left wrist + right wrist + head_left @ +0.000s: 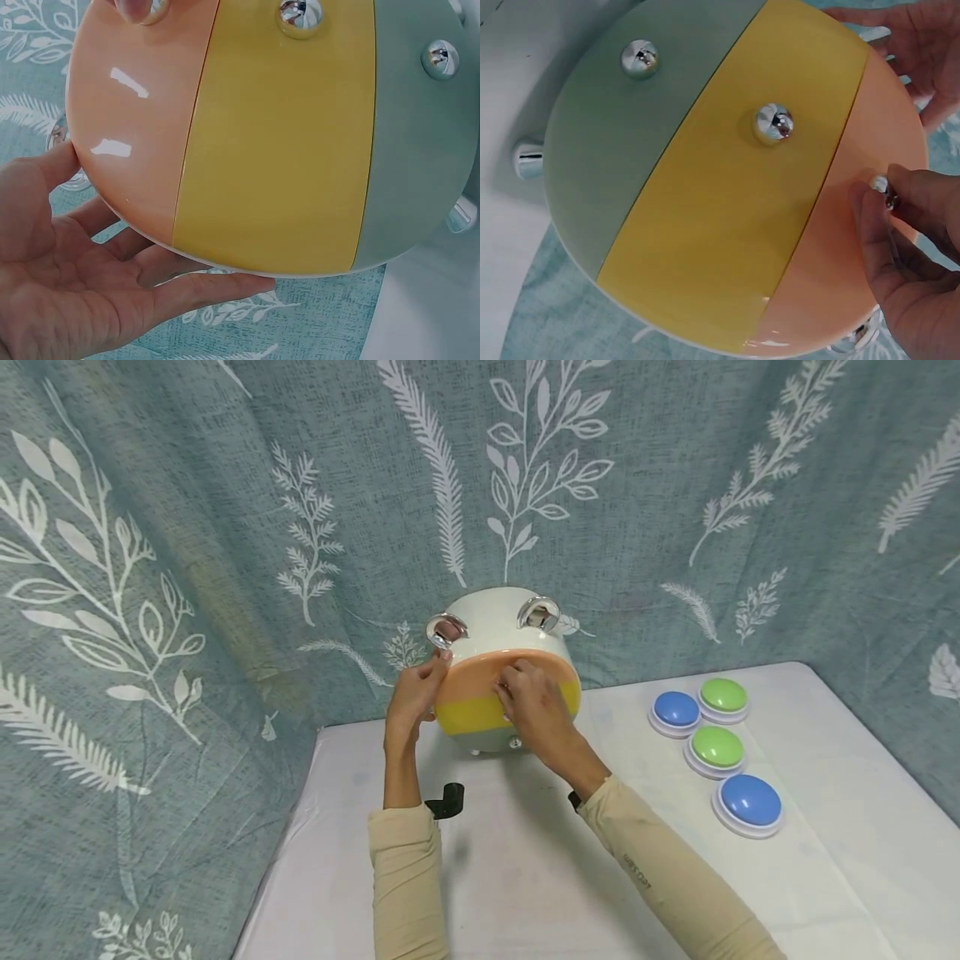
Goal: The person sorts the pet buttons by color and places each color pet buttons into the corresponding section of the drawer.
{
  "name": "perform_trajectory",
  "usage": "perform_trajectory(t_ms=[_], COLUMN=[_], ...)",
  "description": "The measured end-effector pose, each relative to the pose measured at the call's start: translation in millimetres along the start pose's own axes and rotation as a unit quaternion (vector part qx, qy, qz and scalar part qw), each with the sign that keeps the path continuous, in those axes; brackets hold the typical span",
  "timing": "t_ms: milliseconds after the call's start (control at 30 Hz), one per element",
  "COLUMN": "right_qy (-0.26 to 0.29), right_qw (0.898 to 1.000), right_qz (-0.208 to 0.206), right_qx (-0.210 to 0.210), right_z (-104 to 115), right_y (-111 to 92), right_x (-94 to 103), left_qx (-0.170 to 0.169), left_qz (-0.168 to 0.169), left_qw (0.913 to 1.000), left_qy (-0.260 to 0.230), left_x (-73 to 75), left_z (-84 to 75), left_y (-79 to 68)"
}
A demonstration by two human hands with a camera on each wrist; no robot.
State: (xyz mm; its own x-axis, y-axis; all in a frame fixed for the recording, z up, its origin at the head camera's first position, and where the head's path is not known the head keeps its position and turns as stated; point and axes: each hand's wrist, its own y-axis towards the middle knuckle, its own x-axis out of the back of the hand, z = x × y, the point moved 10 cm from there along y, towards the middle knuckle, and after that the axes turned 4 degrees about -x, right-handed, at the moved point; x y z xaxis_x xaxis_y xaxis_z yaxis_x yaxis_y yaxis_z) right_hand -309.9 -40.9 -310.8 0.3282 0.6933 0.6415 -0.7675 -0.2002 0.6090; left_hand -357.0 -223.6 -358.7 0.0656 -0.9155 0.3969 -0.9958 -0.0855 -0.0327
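If the right hand, pinching a round chrome knob, tugs hard, the glossy white drum-shaped box could tip past the left hand, spread against its rim.

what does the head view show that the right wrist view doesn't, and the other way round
Only the head view: the blue domes, the green domes and both tan sleeves. Only the right wrist view: the silver knob pinched by the right hand. Both: both hands, the left hand touching the striped box, white table and patterned cloth.
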Motion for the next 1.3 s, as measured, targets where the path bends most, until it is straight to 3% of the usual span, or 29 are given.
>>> perform_trajectory(t_ms=[200, 367, 467, 733, 1033, 1300], right_qy=[0.015, 0.03, 0.015, -0.029, -0.013, -0.005], right_qw=[1.0, 0.999, 1.0, 0.996, 0.998, 0.999], right_qz=[0.0, -0.008, -0.016, -0.052, -0.047, -0.043], right_qx=[-0.003, -0.015, -0.02, -0.068, -0.028, -0.033], right_z=[-5, -11, -14, -21, -21, -21], right_y=[-1, -5, -13, -35, -42, -49], right_x=[-1.4, -6.4, -14.7, -33.7, -42.2, -43.2], left_qx=[-0.004, -0.013, -0.019, -0.019, -0.008, 0.013], left_qz=[-0.004, 0.018, 0.029, 0.02, 0.018, 0.022], left_qw=[0.9999, 0.9995, 0.999, 0.9993, 0.9993, 0.9994], left_qy=[0.01, 0.022, 0.028, 0.026, 0.032, 0.025], left_x=[-0.3, -1.4, -2.2, -0.6, -0.8, -2.0], left_z=[0.8, 2.1, 1.6, -0.6, 1.9, 6.9], left_y=[0.0, 0.4, 0.0, -0.5, 0.6, 1.4])
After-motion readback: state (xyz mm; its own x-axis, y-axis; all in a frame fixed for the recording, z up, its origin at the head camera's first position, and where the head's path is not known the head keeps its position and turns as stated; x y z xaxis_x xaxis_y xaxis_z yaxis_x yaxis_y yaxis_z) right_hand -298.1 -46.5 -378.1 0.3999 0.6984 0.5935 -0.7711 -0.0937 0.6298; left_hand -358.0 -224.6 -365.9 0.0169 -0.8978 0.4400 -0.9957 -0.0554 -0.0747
